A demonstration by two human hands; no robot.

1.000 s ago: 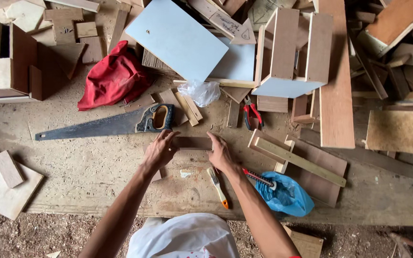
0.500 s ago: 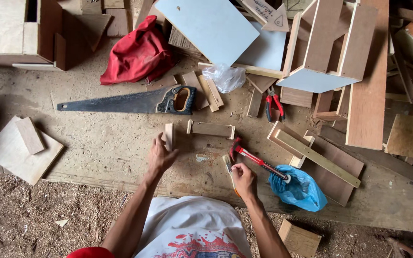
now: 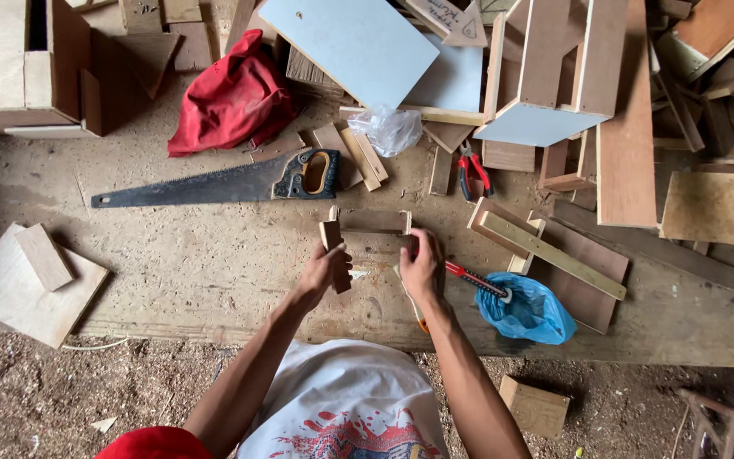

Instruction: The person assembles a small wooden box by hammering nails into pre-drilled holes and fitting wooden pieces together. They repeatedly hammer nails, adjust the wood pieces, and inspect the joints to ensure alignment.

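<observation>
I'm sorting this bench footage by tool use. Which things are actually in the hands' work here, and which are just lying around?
In hand:
- left hand holds a small wood block
- right hand grips a red-handled hammer
- wooden strip just beyond both hands

Lying about:
- hand saw
- red cloth
- red pliers
- blue plastic bag
- clear plastic bag
- pale blue board

Worn wooden workbench strewn with offcuts. A handsaw lies at its centre; red cloth at 11 o'clock, pliers at 1 o'clock, blue bag at 4 o'clock.
</observation>
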